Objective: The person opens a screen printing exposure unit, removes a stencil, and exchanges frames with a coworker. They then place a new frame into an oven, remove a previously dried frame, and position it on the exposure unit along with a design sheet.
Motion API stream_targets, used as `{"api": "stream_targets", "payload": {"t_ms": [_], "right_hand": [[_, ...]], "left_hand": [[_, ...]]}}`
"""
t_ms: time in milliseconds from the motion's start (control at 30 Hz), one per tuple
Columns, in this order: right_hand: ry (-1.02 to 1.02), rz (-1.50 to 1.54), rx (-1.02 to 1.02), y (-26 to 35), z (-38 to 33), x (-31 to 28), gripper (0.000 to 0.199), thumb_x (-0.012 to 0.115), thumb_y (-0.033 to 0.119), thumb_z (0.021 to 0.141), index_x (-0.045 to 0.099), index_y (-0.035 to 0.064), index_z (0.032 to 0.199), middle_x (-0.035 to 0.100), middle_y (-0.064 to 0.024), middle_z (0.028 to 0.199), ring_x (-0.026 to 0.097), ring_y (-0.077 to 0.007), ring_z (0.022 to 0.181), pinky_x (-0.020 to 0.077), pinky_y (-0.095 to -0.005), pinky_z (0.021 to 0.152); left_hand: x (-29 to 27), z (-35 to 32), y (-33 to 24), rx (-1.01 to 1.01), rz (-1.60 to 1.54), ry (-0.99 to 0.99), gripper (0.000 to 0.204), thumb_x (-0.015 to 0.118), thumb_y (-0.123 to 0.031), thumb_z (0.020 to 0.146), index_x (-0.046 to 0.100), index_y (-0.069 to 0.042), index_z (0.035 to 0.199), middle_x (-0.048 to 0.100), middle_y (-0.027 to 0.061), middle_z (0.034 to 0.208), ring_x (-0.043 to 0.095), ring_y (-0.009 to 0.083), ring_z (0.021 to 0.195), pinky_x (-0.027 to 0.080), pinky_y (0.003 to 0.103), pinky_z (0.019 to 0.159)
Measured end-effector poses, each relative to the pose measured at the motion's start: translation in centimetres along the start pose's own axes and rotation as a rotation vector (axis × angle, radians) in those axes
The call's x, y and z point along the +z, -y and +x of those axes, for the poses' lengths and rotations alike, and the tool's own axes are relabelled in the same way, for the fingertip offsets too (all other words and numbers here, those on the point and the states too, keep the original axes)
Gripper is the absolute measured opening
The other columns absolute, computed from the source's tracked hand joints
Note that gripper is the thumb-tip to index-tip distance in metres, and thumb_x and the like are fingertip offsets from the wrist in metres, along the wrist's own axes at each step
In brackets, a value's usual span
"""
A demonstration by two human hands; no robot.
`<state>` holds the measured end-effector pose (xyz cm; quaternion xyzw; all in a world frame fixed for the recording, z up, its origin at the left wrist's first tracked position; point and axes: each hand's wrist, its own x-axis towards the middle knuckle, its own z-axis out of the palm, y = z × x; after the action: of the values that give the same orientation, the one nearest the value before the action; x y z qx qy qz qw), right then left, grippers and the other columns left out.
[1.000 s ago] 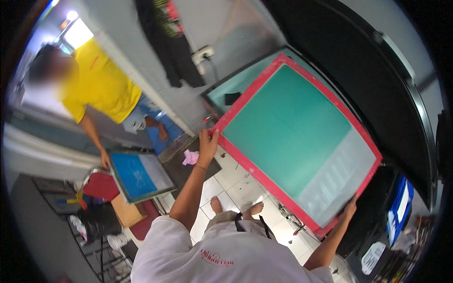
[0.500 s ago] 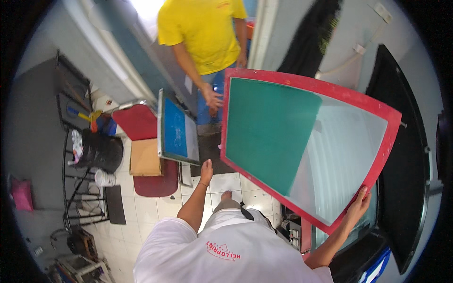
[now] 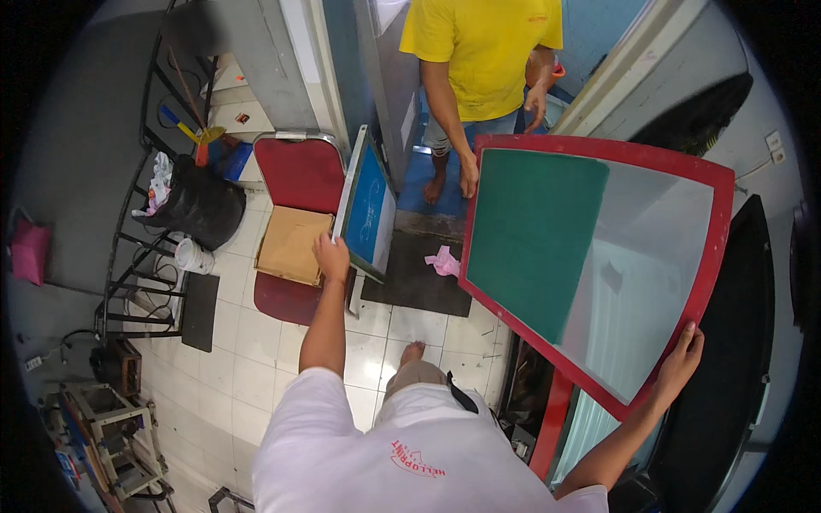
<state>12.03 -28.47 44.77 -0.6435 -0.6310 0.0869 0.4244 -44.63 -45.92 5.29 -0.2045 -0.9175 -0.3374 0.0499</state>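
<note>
A large screen-printing frame with a red border (image 3: 723, 231) leans at the right; its mesh is coated green on the left and translucent on the right. My right hand (image 3: 680, 357) is closed on its lower right edge. A smaller screen-printing frame with a blue panel (image 3: 366, 205) stands on edge beside the red chair. My left hand (image 3: 332, 259) has its fingers curled at that frame's near lower corner. Across from me, a person in a yellow shirt (image 3: 481, 56) has one hand (image 3: 469, 175) at the red frame's left edge.
Cardboard (image 3: 292, 244) lies on the red chair (image 3: 299, 175). A dark mat (image 3: 409, 278) with a crumpled pink piece (image 3: 443, 261) lies by the doorway. At left stand a black bin bag (image 3: 201, 205), a white bucket (image 3: 193, 256) and a black metal rack (image 3: 109, 282). A dark panel (image 3: 744, 342) leans right.
My left hand has moved from below the blue frame to its near corner. The other person's hand has come down to the red frame's edge. My view has shifted.
</note>
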Motion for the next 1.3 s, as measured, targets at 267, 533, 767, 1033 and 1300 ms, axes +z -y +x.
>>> {"api": "stream_targets", "payload": {"t_ms": [267,533,767,1033,1300], "right_hand": [[0.115,0.051,-0.194,6.7,1.0,2.3,0.047,0.047,0.031,0.097,0.044,0.0024,0.133,0.048,-0.0155,0.134,0.044,-0.0257,0.126,0.0343,-0.0382,0.105],[0.234,0.065,-0.193,8.4,-4.1,0.3,0.046,0.05,0.028,0.095,0.044,0.0057,0.134,0.047,-0.0144,0.135,0.044,-0.0259,0.127,0.0321,-0.0405,0.107],[0.224,0.156,-0.212,5.4,-9.2,-3.9,0.04,0.05,0.021,0.095,0.047,0.0052,0.131,0.05,-0.0146,0.132,0.045,-0.0257,0.125,0.0333,-0.0396,0.106],[0.82,0.436,-0.101,3.8,-21.6,-1.0,0.034,0.058,0.014,0.089,0.052,0.0014,0.121,0.058,-0.0116,0.119,0.055,-0.0214,0.109,0.0424,-0.0327,0.092],[1.356,0.495,-0.392,12.1,-34.3,7.7,0.033,0.061,0.013,0.088,0.054,0.0015,0.118,0.061,-0.0118,0.115,0.059,-0.0228,0.102,0.0474,-0.0322,0.084]], "left_hand": [[5.2,4.7,-3.0,-0.185,0.366,0.283,0.042,0.062,-0.036,0.085,0.056,-0.002,0.11,0.055,0.0165,0.111,0.051,0.0335,0.109,0.043,0.047,0.089],[7.1,-1.9,-6.0,-0.104,0.132,0.258,0.031,0.059,-0.033,0.087,0.056,-0.004,0.099,0.055,0.0143,0.106,0.052,0.033,0.105,0.042,0.046,0.088],[-1.1,-6.2,-5.3,-0.032,0.123,0.223,0.031,0.059,-0.031,0.087,0.057,-0.002,0.097,0.054,0.0159,0.104,0.051,0.0345,0.104,0.043,0.047,0.086],[-15.6,-14.0,1.7,0.168,0.04,0.233,0.031,0.061,-0.029,0.085,0.055,0.001,0.087,0.054,0.0194,0.093,0.052,0.0383,0.093,0.043,0.047,0.08],[-37.0,-14.9,11.8,0.368,0.055,0.405,0.028,0.061,-0.029,0.084,0.058,-0.002,0.09,0.056,0.0148,0.091,0.052,0.0332,0.093,0.041,0.044,0.081]]}}
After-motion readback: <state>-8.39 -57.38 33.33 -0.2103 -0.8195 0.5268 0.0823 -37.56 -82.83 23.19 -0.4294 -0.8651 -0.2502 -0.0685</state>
